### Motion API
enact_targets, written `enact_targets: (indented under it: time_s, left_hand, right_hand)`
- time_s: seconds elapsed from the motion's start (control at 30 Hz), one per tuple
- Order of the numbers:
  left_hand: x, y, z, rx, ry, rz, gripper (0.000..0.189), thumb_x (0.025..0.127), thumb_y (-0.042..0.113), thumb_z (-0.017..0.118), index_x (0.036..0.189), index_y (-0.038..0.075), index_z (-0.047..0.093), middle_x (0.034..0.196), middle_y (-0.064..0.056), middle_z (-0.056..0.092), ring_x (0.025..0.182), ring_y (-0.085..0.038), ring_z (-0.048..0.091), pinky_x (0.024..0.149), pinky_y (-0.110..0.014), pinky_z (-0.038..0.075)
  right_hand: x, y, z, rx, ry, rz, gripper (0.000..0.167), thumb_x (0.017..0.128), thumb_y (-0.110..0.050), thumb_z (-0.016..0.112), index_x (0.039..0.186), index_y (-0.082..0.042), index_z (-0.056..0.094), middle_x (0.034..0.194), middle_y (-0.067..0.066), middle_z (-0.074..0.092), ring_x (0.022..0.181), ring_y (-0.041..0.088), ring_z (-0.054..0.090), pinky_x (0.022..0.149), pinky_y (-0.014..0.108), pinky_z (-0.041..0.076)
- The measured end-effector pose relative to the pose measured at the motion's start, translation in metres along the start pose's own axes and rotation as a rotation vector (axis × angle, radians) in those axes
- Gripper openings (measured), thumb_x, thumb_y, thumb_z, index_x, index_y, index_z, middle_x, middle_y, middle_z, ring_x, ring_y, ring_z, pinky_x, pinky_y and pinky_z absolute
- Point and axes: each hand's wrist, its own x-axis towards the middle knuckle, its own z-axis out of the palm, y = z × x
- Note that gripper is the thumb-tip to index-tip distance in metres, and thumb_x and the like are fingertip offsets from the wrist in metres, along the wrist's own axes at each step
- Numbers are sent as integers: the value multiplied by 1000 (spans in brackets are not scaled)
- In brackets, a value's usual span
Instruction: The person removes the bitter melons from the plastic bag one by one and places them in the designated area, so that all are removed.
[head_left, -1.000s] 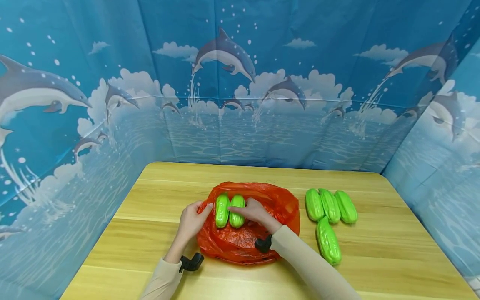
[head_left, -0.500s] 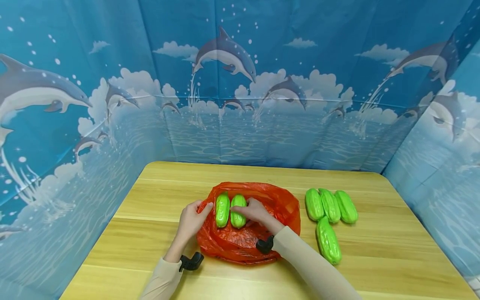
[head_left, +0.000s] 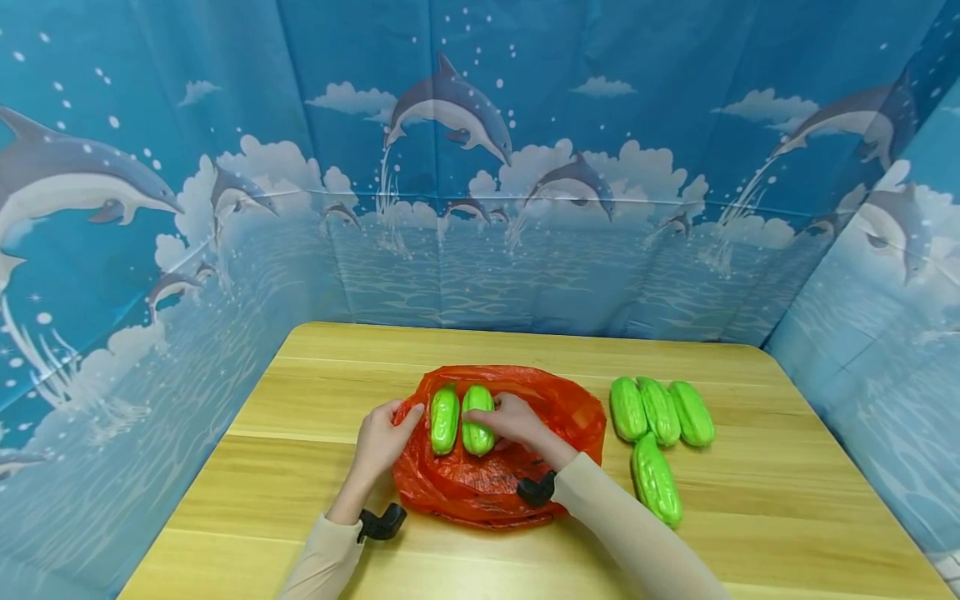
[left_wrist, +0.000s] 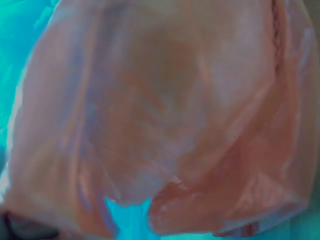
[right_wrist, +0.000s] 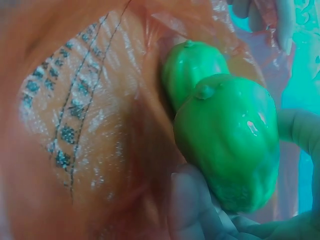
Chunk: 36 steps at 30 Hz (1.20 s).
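A red plastic bag [head_left: 487, 500] lies spread on the table with its mouth open. My left hand [head_left: 381, 437] pinches its left rim. In the right wrist view, the thumb and fingers of my right hand [right_wrist: 195, 205] curl round a glossy green gourd [right_wrist: 230, 142], ribbed and lumpy with a small nub at its end. From the head view, my right hand [head_left: 513, 421] holds that gourd [head_left: 477, 417] inside the bag's mouth. A second green gourd [head_left: 444, 421] lies to its left, in the bag. Red film [left_wrist: 190, 125] fills most of the left wrist view.
Several more green gourds [head_left: 660, 412] lie together on the wooden table [head_left: 772, 508] right of the bag. One gourd [head_left: 656, 482] points towards the front edge, below the others. A blue dolphin-print curtain [head_left: 480, 275] surrounds the table at the back and sides.
My right hand and its gourd have shifted slightly right, widening the gap to the other gourd. The bag's right side has bulged a little outward. My left hand stays in place.
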Motion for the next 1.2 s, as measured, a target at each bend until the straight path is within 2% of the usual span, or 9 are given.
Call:
enact_targets:
  time_s: [0.4,0.67,0.9,1.07,1.2]
  left_hand:
    - [-1,-1,-1,30,24,5,31,92,25,64,68,8,54,56,0,45,50,-14,45,45,-25,37]
    - [-1,-1,-1,28,23,10,31,92,26,64,68,8,53,55,1,42,50,-14,44,45,-25,37]
    - [0,-1,-1,32,21,11,33,92,26,64,67,8,52,54,1,42,49,-14,44,44,-25,37]
    - [0,0,-1,32,17,10,33,92,26,64,67,8,52,54,1,41,48,-13,44,44,-24,37]
    - [0,1,-1,39,21,11,33,92,26,64,67,8,52,54,1,41,49,-13,43,44,-24,36]
  right_hand:
    - [-12,-7,-6,-52,10,-43,56,78,-48,74,103,-1,56,80,9,61,62,23,62,60,42,53]
    - [-22,-11,-10,-17,27,-71,57,77,-50,73,105,-2,57,78,8,62,64,23,62,65,47,52]
    - [-30,-17,-16,-25,64,-90,55,76,-50,74,102,-5,58,73,8,59,69,39,61,62,49,50]
    - [-35,-19,-20,-34,100,-110,56,77,-49,74,106,-5,57,74,8,58,65,35,60,58,46,49]
    - [-38,-19,-23,-43,129,-139,53,76,-48,75,103,-5,58,72,7,57,62,31,58,52,37,46]
